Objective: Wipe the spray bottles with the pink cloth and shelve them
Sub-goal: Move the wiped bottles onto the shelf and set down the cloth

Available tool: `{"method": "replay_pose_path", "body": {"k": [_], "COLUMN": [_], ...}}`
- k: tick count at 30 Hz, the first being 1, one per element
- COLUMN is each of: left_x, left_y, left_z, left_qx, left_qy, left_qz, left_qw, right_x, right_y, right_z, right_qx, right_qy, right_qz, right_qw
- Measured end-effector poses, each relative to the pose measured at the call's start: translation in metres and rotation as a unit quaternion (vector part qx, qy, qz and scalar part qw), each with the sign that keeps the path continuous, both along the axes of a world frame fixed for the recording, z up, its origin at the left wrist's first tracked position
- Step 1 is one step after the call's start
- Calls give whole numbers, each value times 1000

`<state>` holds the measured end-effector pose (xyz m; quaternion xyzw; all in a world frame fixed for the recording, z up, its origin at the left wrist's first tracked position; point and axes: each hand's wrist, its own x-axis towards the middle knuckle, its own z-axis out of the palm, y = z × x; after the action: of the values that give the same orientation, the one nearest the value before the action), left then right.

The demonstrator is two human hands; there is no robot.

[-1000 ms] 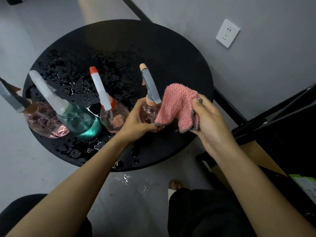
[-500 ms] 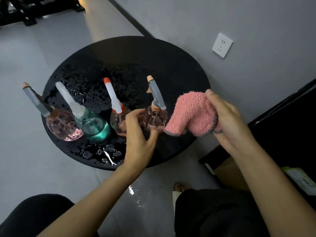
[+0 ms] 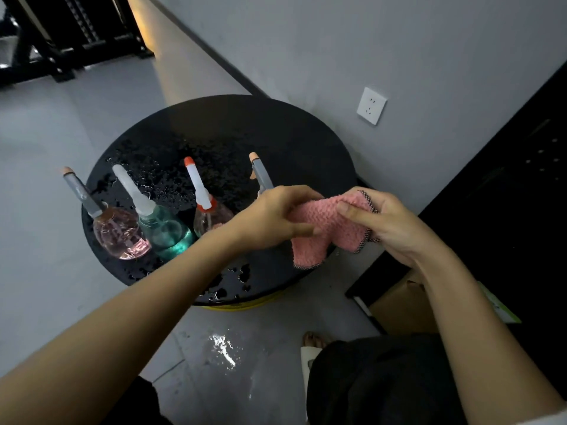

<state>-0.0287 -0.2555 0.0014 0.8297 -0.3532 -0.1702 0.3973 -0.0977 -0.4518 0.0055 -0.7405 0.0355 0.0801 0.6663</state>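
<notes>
Pink cloth (image 3: 310, 250): held above the near right edge of the round black surface (image 3: 276, 133). Left grip (image 3: 273, 219) is closed around the cloth's left end. Right grip (image 3: 392, 225) pinches its right end between thumb and fingers. Four spray bottles (image 3: 165, 231) stand in a row on the near half of the wet surface. The rightmost bottle (image 3: 261, 176) is mostly hidden behind the left grip.

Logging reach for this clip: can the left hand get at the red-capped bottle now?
Probably yes: the red-capped bottle stands just beside the left hand, nothing between them, though that hand grips the cloth and would likely have to release it first.
</notes>
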Motion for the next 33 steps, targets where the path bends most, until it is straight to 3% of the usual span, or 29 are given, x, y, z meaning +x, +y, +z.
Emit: {"method": "replay_pose_path", "body": {"k": [7,12,18,24,28,33], "left_x": [8,16,24,41,40,15], "left_y": [-20,-40,-62,-79,-79,-64], "left_z": [3,-11,-34,-51,-70,-123], "left_qx": [35,103,59,60,55,253], "left_qy": [-39,-97,-110,-133,-194,-165], "left_qz": [34,91,110,204,197,77], "left_qw": [998,986,986,968,959,950], "right_x": [8,22,31,54,61,46], "right_y": [-29,-39,-39,-29,-30,-14], "right_z": [-9,-29,-51,-70,-91,-126], "right_qx": [-73,-183,-322,-357,-376,-433], "right_qy": [-32,-54,-68,-94,-82,26], "right_qz": [-108,-166,-186,-258,-199,-15], "right_qw": [991,967,926,893,901,901]}}
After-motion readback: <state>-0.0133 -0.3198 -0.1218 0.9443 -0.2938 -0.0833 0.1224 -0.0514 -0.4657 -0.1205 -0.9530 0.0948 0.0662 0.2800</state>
